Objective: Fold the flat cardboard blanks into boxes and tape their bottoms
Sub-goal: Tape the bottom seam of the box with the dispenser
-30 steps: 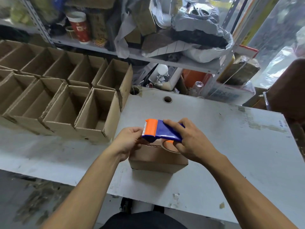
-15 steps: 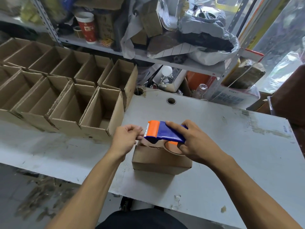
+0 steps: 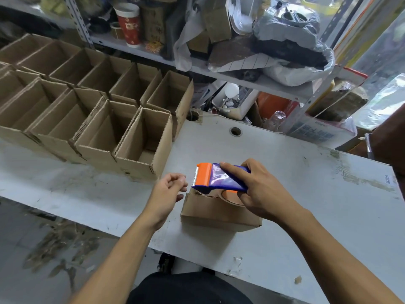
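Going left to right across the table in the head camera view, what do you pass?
Open finished boxes → left hand, holding nothing → tape dispenser over the box being taped → right hand gripping the dispenser → bare table.

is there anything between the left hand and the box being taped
Nothing visible. The left hand sits just left of the box, fingers loosely curled and holding nothing, with only bare table in the small gap. The tape dispenser, held by the right hand, is on top of the box, not between.
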